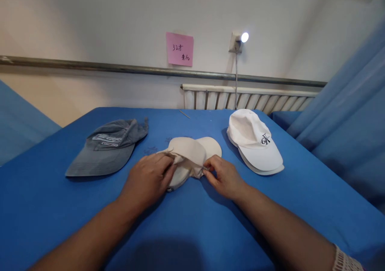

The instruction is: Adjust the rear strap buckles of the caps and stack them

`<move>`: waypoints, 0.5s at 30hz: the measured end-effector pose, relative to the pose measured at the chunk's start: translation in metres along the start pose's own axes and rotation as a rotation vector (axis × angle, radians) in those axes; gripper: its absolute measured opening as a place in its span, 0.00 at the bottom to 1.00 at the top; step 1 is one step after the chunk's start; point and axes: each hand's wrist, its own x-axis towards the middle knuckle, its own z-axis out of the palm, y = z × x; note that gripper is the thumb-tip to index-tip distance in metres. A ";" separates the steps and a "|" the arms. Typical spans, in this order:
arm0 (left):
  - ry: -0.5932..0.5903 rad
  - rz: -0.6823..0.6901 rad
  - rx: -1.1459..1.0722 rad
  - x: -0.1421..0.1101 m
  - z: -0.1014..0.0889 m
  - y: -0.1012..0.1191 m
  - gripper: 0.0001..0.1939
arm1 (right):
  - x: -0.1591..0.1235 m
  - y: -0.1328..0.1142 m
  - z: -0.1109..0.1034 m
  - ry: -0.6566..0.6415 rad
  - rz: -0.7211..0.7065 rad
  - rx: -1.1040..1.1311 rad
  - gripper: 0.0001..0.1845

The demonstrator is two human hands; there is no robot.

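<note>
A cream baseball cap (189, 150) lies in the middle of the blue-covered table, its brim pointing away to the right. My left hand (150, 177) is closed on the cap's left edge, thumb and fingers pinching the fabric. On the other side, my right hand (221, 175) pinches the cap's near right edge between thumb and fingertips. The cap's near opening faces me, and part of its inside shows between my hands. To the left rests a grey-blue cap (110, 146) with white lettering. At the right sit white caps (255, 138), one stacked on another, the top one with a black monogram.
The blue cover (186, 223) spreads over the table. A thin stick (184, 114) lies near its far edge. Behind stand a metal rail (126, 67), a white radiator (249, 98), a pink note (179, 49) and a lit socket plug (237, 42). A blue curtain (349, 102) hangs at right.
</note>
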 end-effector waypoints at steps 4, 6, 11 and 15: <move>0.024 0.080 -0.184 0.005 -0.014 -0.023 0.15 | 0.000 0.008 -0.001 0.103 0.023 0.018 0.06; 0.060 0.068 -0.226 0.007 -0.018 -0.038 0.16 | 0.001 0.012 -0.001 0.176 0.031 0.018 0.08; 0.112 -0.011 -0.239 0.008 -0.020 -0.053 0.14 | 0.003 0.019 -0.001 0.276 -0.001 0.021 0.12; 0.331 0.062 -0.203 -0.002 -0.025 -0.033 0.11 | 0.005 0.022 -0.003 0.346 0.022 0.011 0.16</move>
